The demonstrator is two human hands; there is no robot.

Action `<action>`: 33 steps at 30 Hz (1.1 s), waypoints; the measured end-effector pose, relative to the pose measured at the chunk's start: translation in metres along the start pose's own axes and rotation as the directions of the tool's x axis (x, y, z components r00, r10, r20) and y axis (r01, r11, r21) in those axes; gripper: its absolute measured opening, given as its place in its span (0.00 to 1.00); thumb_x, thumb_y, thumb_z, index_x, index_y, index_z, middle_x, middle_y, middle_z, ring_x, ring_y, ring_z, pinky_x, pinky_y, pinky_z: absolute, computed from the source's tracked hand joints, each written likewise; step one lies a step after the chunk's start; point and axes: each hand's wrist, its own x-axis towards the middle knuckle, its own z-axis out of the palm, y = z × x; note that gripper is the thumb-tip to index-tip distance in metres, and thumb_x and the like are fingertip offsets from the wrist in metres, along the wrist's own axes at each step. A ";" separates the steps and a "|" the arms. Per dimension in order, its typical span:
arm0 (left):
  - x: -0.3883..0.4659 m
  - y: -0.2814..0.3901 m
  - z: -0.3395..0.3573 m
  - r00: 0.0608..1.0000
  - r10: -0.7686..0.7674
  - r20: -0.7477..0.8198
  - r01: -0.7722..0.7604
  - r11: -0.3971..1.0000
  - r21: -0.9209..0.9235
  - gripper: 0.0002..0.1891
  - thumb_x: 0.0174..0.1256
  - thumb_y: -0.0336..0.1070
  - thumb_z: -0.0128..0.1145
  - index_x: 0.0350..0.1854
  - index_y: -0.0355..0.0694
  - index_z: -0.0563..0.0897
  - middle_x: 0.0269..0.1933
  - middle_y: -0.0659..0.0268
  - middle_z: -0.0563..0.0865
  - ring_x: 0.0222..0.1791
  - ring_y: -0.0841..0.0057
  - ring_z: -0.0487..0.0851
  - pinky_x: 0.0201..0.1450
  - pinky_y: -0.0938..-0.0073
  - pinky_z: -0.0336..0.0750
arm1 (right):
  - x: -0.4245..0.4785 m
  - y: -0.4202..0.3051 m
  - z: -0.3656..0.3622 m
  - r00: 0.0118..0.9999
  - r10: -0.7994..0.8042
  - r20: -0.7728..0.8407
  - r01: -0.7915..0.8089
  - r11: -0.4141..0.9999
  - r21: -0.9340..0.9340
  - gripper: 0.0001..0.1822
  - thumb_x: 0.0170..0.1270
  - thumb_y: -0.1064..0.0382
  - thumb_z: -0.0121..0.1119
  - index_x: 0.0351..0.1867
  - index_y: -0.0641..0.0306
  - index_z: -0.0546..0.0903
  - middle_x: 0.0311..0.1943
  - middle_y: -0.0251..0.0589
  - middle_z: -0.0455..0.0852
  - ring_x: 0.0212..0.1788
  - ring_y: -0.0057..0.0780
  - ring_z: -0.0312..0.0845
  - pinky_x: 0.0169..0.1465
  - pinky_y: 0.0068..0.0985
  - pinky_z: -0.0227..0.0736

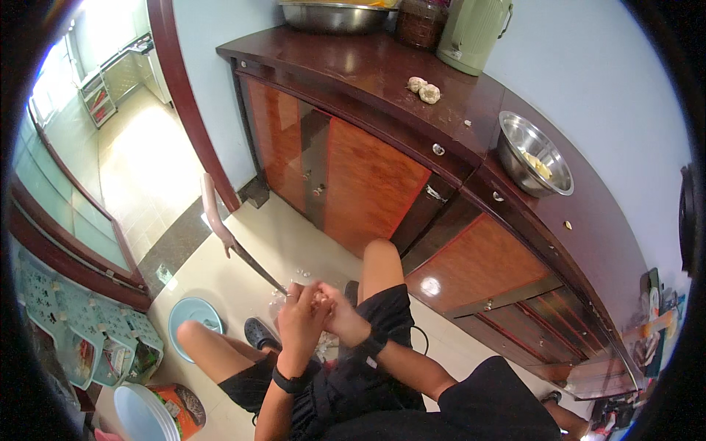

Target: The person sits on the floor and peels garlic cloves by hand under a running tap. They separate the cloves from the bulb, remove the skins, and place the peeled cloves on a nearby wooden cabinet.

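Note:
My left hand (298,322) and my right hand (345,320) are together above my lap, fingers curled around pinkish-white garlic (321,300). The fingers hide most of it. Running up-left from beside my left fingers is a long tool with a dark metal shaft (256,267) and a pinkish-brown handle (215,218). I cannot tell whether a hand touches it. Pale garlic skins (326,343) lie below my hands. On the cabinet top, two garlic bulbs (423,90) sit side by side, and a steel bowl (510,157) contains peeled cloves (538,164).
The dark wooden cabinet (353,63) curves along the front and right, bearing a steel basin (336,17), a jar (420,25) and a green thermos (473,38). At left stand a blue basin (185,311), storage bins (88,336) and a bucket (140,410). Another leg (568,421) shows lower right.

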 end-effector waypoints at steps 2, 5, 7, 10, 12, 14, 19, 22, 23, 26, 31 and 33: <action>-0.002 -0.003 -0.005 0.996 0.070 -0.060 -0.069 0.997 0.023 0.19 0.54 0.34 0.62 0.50 0.42 0.78 0.28 0.60 0.74 0.27 0.66 0.78 0.29 0.72 0.71 | -0.014 -0.003 0.036 0.984 -0.047 -0.172 0.046 0.999 -0.012 0.14 0.67 0.53 0.50 0.25 0.57 0.72 0.22 0.32 0.74 0.23 0.20 0.69 0.29 0.18 0.68; 0.001 0.010 -0.013 0.997 -0.043 -0.056 0.031 0.981 -0.192 0.15 0.58 0.32 0.59 0.48 0.38 0.78 0.25 0.66 0.71 0.23 0.78 0.71 0.26 0.79 0.65 | -0.023 -0.035 0.024 0.995 -0.091 -0.040 0.092 0.995 0.030 0.17 0.66 0.51 0.52 0.23 0.58 0.71 0.20 0.35 0.75 0.19 0.19 0.68 0.20 0.15 0.61; -0.001 -0.001 -0.020 0.968 -0.250 0.025 0.222 0.802 -0.555 0.09 0.67 0.31 0.50 0.47 0.34 0.77 0.23 0.77 0.64 0.21 0.89 0.62 0.22 0.84 0.57 | -0.034 -0.062 0.057 0.976 -0.209 -0.065 0.205 0.977 -0.061 0.18 0.66 0.50 0.53 0.21 0.56 0.70 0.18 0.32 0.73 0.15 0.16 0.64 0.16 0.13 0.54; -0.005 -0.007 -0.040 0.905 -0.376 0.201 0.367 0.447 -0.816 0.12 0.71 0.33 0.44 0.52 0.36 0.72 0.27 0.77 0.64 0.22 0.92 0.59 0.22 0.89 0.54 | -0.074 -0.119 0.153 0.562 -0.819 0.115 0.655 0.356 -0.666 0.14 0.67 0.56 0.54 0.23 0.56 0.73 0.15 0.26 0.70 0.15 0.12 0.62 0.17 0.14 0.54; -0.012 -0.019 -0.043 0.907 -0.360 0.216 0.359 0.396 -0.845 0.12 0.70 0.32 0.43 0.52 0.37 0.72 0.29 0.77 0.66 0.23 0.91 0.60 0.22 0.90 0.54 | -0.079 -0.175 0.175 0.197 -0.810 0.552 0.545 -0.378 -0.749 0.17 0.67 0.58 0.55 0.20 0.62 0.73 0.14 0.28 0.67 0.19 0.13 0.59 0.20 0.18 0.55; -0.013 -0.016 -0.041 0.890 -0.379 0.252 0.383 0.323 -0.865 0.11 0.70 0.33 0.43 0.51 0.37 0.72 0.29 0.77 0.67 0.23 0.91 0.61 0.22 0.90 0.54 | -0.094 -0.221 0.212 -0.027 -0.667 0.744 0.154 -0.739 -0.656 0.17 0.64 0.58 0.57 0.24 0.72 0.74 0.16 0.50 0.69 0.17 0.29 0.63 0.24 0.32 0.63; -0.023 -0.039 -0.039 0.836 -0.399 0.375 0.504 0.293 -0.813 0.09 0.71 0.36 0.45 0.45 0.39 0.76 0.27 0.78 0.68 0.22 0.92 0.62 0.21 0.90 0.54 | -0.087 -0.291 0.229 0.087 -0.597 0.797 -0.485 -0.724 -0.490 0.15 0.62 0.54 0.57 0.26 0.66 0.79 0.23 0.54 0.82 0.30 0.55 0.79 0.33 0.42 0.74; -0.021 -0.063 -0.035 0.807 -0.438 0.397 0.527 0.230 -0.818 0.09 0.71 0.36 0.46 0.41 0.38 0.77 0.24 0.79 0.67 0.21 0.92 0.61 0.20 0.89 0.54 | -0.076 -0.319 0.213 0.129 -0.646 0.752 -0.636 -0.636 -0.437 0.13 0.61 0.55 0.57 0.28 0.65 0.80 0.29 0.55 0.83 0.32 0.55 0.80 0.34 0.42 0.76; -0.021 -0.070 -0.036 0.799 -0.446 0.404 0.532 0.210 -0.820 0.09 0.71 0.36 0.46 0.40 0.38 0.77 0.24 0.79 0.67 0.20 0.92 0.60 0.20 0.89 0.53 | -0.073 -0.325 0.208 0.156 -0.671 0.725 -0.661 -0.617 -0.428 0.13 0.61 0.56 0.57 0.29 0.65 0.80 0.30 0.55 0.83 0.33 0.55 0.80 0.35 0.42 0.76; -0.020 -0.076 -0.037 0.793 -0.463 0.397 0.530 0.202 -0.824 0.08 0.71 0.36 0.46 0.40 0.39 0.77 0.23 0.79 0.66 0.20 0.92 0.59 0.19 0.89 0.52 | -0.071 -0.336 0.197 0.223 -0.734 0.641 -0.725 -0.565 -0.395 0.14 0.60 0.53 0.56 0.37 0.60 0.82 0.36 0.54 0.84 0.39 0.56 0.80 0.42 0.45 0.76; -0.021 -0.093 -0.029 0.801 -0.462 0.380 0.517 0.215 -0.829 0.08 0.71 0.37 0.47 0.40 0.40 0.77 0.23 0.80 0.65 0.19 0.92 0.59 0.19 0.89 0.52 | -0.064 -0.341 0.195 0.213 -0.707 0.674 -0.683 -0.601 -0.415 0.15 0.60 0.54 0.57 0.32 0.67 0.81 0.32 0.55 0.83 0.36 0.55 0.80 0.38 0.45 0.76; -0.024 -0.091 -0.027 0.788 -0.483 0.381 0.530 0.219 -0.819 0.08 0.71 0.37 0.47 0.40 0.40 0.77 0.22 0.80 0.65 0.18 0.92 0.58 0.19 0.88 0.52 | -0.062 -0.353 0.191 0.219 -0.696 0.684 -0.655 -0.624 -0.426 0.16 0.60 0.53 0.56 0.31 0.68 0.81 0.32 0.57 0.83 0.37 0.56 0.80 0.39 0.45 0.75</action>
